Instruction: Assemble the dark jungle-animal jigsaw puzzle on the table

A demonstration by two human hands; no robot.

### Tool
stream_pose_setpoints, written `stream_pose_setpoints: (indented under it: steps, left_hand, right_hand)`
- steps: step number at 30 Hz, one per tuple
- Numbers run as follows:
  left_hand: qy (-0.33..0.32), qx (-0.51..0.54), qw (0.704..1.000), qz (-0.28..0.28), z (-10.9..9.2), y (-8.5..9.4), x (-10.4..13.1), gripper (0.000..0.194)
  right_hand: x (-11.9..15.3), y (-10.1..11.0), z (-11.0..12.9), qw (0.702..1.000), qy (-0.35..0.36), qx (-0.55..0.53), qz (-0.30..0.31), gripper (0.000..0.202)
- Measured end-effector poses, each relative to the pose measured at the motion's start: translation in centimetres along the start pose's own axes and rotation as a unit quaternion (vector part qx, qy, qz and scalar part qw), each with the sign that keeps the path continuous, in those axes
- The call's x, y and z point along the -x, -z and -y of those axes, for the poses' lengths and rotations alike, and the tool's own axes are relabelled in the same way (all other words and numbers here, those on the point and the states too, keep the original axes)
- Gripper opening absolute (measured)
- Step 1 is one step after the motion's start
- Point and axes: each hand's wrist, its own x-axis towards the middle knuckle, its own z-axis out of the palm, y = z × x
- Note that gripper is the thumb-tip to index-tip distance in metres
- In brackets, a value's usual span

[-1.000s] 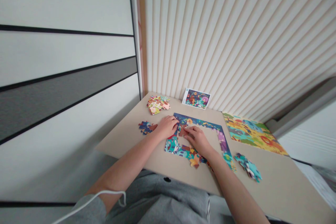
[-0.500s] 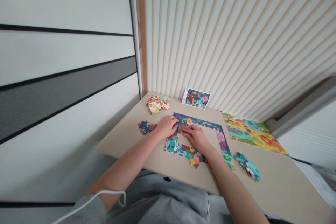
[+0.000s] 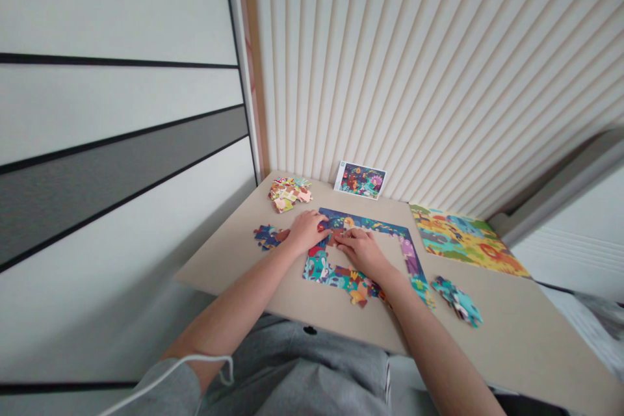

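Observation:
A partly joined jigsaw puzzle (image 3: 319, 268) lies on the table, a frame of dark blue, teal and purple pieces around a bare middle. My left hand (image 3: 305, 231) lies over its upper left edge, fingers stretched onto the joined pieces and holding them down. Inside that same corner, my right hand (image 3: 365, 252) has its fingertips closed on a brown puzzle piece (image 3: 336, 236), which touches the pieces around it. The fingers partly cover this piece, so I cannot tell whether it is fully seated.
Loose dark blue and brown pieces (image 3: 266, 236) lie left of my left hand. A pile of yellow and pink pieces (image 3: 288, 194) sits at the back left, teal pieces (image 3: 458, 301) at the right. A picture card (image 3: 361, 181) leans on the pleated wall. A finished animal puzzle (image 3: 463, 238) lies back right.
Both hands stay at the puzzle's upper left corner, with only slight finger shifts. The left fingers have drawn back a little, showing more red and blue pieces. The whole view has shifted slightly.

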Motion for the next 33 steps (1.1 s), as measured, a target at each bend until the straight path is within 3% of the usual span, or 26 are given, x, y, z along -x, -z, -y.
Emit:
stream_pose_setpoints:
  steps: [7, 17, 33]
  left_hand:
    - [0.008, 0.0, 1.0, 0.002, 0.1, -0.2, -0.2, 0.033]
    - [0.008, 0.002, 1.0, 0.002, -0.1, -0.1, 0.0, 0.03]
    - [-0.003, -0.013, 1.0, 0.003, -0.1, -0.1, 0.1, 0.029]
  right_hand:
    - [1.5, 0.3, -1.7, 0.999, -0.002, -0.042, -0.034, 0.027]
    - [1.6, 0.8, -1.0, 1.0, 0.004, -0.011, -0.008, 0.028]
    - [2.5, 1.2, -1.6, 0.999, 0.006, -0.05, -0.017, 0.028]
